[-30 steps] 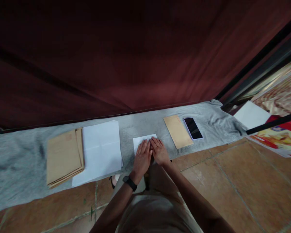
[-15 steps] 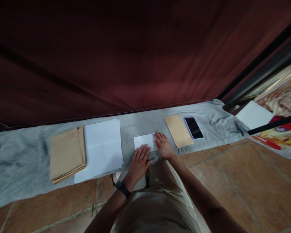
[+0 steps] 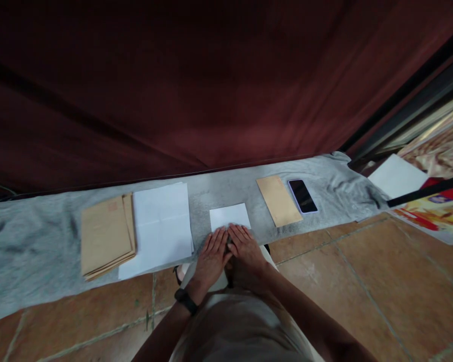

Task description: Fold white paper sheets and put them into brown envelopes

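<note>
A small white rectangle of paper (image 3: 229, 215), seemingly folded, lies flat on the grey cloth. My left hand (image 3: 211, 255) rests at its near edge with the fingers stretched out flat. Beside it my right hand (image 3: 246, 247) also lies flat, its fingertips on the paper's near edge. The two hands almost meet at the index fingers. To the right is a single brown envelope (image 3: 279, 201), apart from both hands. Left of my hands lies a stack of larger white sheets (image 3: 162, 226), overlapped on its left by a pile of brown envelopes (image 3: 105, 236).
A phone (image 3: 302, 196) lies right of the single envelope. The grey cloth (image 3: 226, 186) covers a long narrow surface, with a dark red curtain (image 3: 226, 100) hanging behind. At the far right are a dark frame bar and a colourful printed box (image 3: 438, 211). Tiled floor (image 3: 324, 281) shows in front.
My right hand has slid left and nearer along the paper, from its right end to beside my left hand. More of the white paper now shows. The other items stay in place.
</note>
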Motion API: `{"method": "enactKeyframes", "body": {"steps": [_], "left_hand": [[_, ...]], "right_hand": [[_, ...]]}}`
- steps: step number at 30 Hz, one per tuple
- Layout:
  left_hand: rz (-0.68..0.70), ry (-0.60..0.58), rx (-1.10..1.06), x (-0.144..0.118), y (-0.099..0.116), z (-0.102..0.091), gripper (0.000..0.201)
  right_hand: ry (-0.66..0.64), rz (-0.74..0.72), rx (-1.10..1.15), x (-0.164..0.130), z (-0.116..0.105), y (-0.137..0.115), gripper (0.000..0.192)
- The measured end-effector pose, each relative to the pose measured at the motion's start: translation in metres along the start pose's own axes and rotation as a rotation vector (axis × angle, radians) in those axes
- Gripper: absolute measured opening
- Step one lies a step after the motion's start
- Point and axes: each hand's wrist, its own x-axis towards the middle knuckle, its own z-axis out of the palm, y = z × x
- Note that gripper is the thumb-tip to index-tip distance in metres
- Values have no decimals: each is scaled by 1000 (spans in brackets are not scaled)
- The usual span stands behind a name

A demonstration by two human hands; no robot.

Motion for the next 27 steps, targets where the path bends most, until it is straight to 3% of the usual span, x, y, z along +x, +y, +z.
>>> {"method": "enactKeyframes", "body": {"steps": [11,14,20,27], "left_hand": [[-77,65,-18,-20,-13,3,63],[-103,88,-24,-13,-5,-1,62],[12,51,-57,15,24,-1,56],[20,7,13,21,29,-2,54]], "right_hand": [[-18,75,-22,-30,-23,38,54],[-19,82,-14,-32,-25,37,55],[0,96,-22,-30,-25,33,52],[-6,63,-10,-32,-26,42,50]]}}
